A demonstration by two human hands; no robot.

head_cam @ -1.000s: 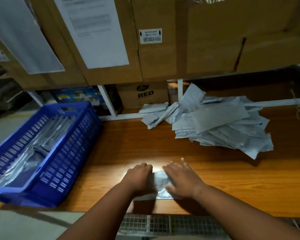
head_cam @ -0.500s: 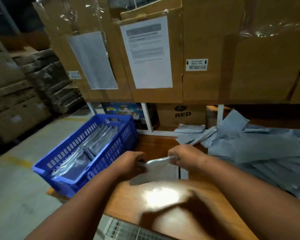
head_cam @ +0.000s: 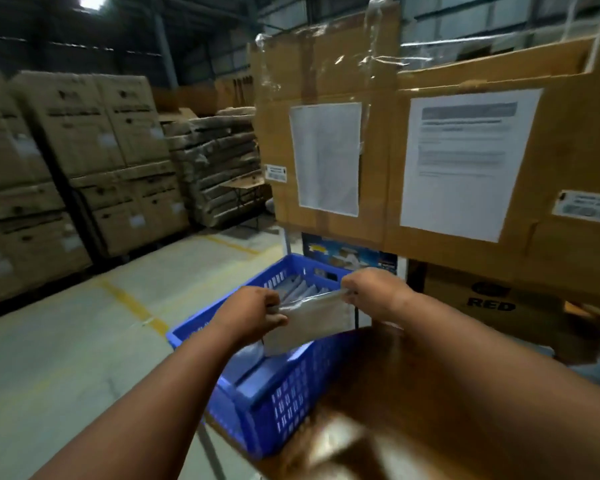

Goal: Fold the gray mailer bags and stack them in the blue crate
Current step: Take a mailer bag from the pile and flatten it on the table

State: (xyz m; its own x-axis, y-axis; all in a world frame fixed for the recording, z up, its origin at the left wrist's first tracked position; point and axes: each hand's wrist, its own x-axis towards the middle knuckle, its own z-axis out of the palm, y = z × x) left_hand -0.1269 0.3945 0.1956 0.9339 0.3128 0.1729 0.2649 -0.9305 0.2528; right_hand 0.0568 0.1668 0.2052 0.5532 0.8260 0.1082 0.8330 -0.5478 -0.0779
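Head view, forward-down, close over hands (head_cam: 312, 306)

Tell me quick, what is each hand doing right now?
Left hand: closed, pinching the left end of the folded gray plastic mailer bag.
Right hand: closed, pinching the same bag's right end above the blue plastic crate.

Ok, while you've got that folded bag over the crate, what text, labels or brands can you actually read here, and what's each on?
"RED": cardboard box under the shelf, logo above it unreadable.
Printed sheet on big carton: blurred.
Blank-looking sheet beside it: no legible text.
Small stickers on the cartons: too small and blurred.
Markings on the stacked cartons at left: blurred.
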